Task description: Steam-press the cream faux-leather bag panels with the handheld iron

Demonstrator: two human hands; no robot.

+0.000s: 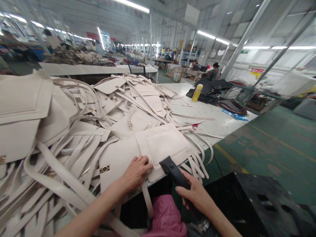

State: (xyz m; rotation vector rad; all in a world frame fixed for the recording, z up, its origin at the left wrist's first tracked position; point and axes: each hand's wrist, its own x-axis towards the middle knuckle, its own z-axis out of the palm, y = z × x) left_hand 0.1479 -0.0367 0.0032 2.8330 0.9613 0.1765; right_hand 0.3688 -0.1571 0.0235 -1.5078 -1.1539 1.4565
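My right hand (195, 194) is wrapped round a black handheld tool (174, 171) with a wide, wedge-like head; I cannot make out its exact kind. The tool's head is over the near edge of a cream leather bag piece (168, 144) with a stitched rectangular panel. My left hand (139, 171), fingers curled together, grips the left edge of that piece. Beneath it lies another cream bag piece with a metal clasp (104, 169). Several narrow straps (197, 166) stick out from the right side of the stitched piece.
A big heap of cream bag pieces and straps (138, 89) covers the table's left and middle. Farther right are a yellow bottle (197, 92), dark leather pieces (212, 87) and pink-handled scissors (195, 126). A black box (247, 200) stands at my right. People sit in the background.
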